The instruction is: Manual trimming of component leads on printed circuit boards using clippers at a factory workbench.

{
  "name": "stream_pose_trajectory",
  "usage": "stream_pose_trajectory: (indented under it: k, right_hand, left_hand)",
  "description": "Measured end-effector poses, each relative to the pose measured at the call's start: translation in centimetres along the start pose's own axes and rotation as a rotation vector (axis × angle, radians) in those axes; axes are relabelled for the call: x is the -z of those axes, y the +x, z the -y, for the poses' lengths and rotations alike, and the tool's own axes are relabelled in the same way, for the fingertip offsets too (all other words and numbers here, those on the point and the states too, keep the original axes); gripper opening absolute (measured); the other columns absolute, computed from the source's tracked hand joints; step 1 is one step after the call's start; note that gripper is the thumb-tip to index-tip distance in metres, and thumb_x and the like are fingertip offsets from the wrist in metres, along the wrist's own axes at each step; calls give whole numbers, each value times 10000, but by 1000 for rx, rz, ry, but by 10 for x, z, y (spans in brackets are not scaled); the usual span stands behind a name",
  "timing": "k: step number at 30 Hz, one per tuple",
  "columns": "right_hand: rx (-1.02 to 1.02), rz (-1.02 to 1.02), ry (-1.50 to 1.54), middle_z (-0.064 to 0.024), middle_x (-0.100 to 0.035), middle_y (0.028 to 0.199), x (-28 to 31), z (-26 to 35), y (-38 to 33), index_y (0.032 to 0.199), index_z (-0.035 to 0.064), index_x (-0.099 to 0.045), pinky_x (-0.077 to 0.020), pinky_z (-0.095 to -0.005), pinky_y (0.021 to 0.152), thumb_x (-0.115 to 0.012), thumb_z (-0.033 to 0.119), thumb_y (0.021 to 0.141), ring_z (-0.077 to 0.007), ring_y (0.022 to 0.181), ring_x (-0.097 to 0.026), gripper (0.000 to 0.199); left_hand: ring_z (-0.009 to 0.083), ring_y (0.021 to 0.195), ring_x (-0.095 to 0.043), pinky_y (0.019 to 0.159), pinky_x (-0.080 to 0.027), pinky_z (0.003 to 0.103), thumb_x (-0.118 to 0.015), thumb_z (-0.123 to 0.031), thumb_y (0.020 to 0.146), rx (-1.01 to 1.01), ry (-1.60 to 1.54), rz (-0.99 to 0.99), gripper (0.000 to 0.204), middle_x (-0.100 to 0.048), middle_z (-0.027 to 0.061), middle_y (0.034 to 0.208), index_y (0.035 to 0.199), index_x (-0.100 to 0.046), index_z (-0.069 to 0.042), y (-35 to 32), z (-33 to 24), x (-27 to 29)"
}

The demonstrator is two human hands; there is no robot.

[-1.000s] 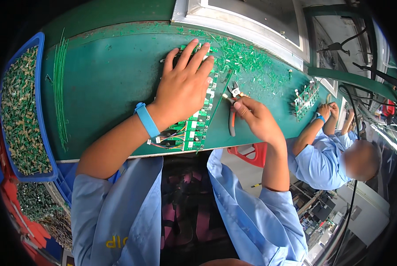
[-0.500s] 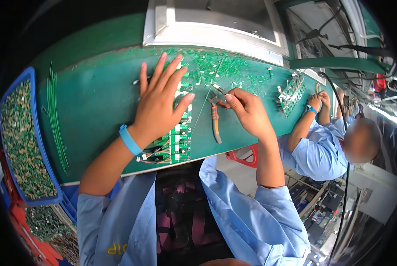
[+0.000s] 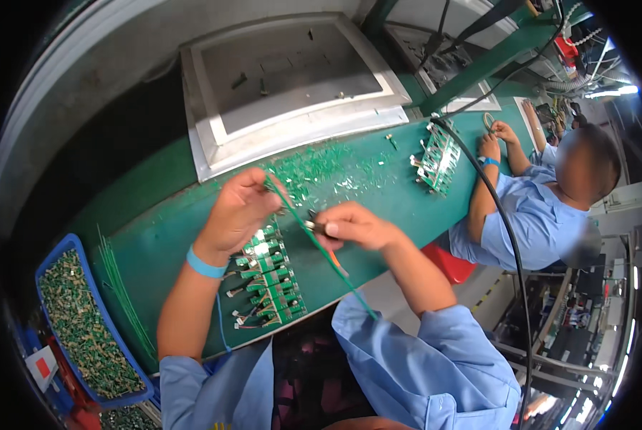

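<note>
green, slender strip [image 3: 322,249] slants from the pinching left hand [image 3: 240,211].

The strip [image 3: 324,246], long, thin and green, is slanting through the air, near end pointing rightward; the tool [image 3: 314,227] is showing metal right against it.
</note>
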State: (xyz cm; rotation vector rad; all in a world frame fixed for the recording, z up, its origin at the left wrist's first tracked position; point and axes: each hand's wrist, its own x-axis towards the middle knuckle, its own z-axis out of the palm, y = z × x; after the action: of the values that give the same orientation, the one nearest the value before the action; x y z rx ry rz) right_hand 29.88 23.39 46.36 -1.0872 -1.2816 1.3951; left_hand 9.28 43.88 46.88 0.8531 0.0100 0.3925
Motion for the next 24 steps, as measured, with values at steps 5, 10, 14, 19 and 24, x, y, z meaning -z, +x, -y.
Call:
stream_pose_trajectory:
  k: [5,10,14,19,24]
  right_hand:
    - [224,98,844,-102,-659,805,-37,-22,23,987,45,-681,-456,-325,639,-593,358,1168,-187,690,-554,373]
    - [19,-376,316,-81,-669,806,4,6,35,1003,50,-705,-468,-337,639,-608,363,1160,-197,686,-568,364]
    - [-246,-621,-852,-49,-652,775,53,34,36,973,32,-746,-482,-357,682,-645,331,1131,-186,703,-556,353]
    - [-296,-682,-771,-18,-645,783,91,67,54,958,41,-735,-468,-318,683,-638,369,1141,-141,721,-551,388]
    - [-289,-696,-791,-60,-654,784,74,49,56,1008,6,-757,-483,-361,696,-656,364,1118,-188,731,-566,388]
  left_hand:
    - [186,900,-652,826,-538,280,-753,-101,1052,14,188,-41,158,-738,144,1067,1172,-687,-22,52,-1,-7]
    - [224,999,-758,913,-611,326,-750,-202,1069,-28,1057,-522,579,-782,234,1279,1543,-595,92,97,-34,45]
    - [270,1115,-792,959,-620,354,-745,-247,1056,-136,1174,-479,652,-769,251,1399,1596,-574,75,58,-32,29]
    - [297,1163,-731,1047,-554,406,-778,-269,1011,-28,1285,-267,494,-774,159,1348,1420,-716,1,0,-12,-17]
    - [290,1116,-661,1029,-497,437,-804,-222,954,-74,1649,-278,231,-752,86,1138,1108,-793,-51,-12,24,-12]
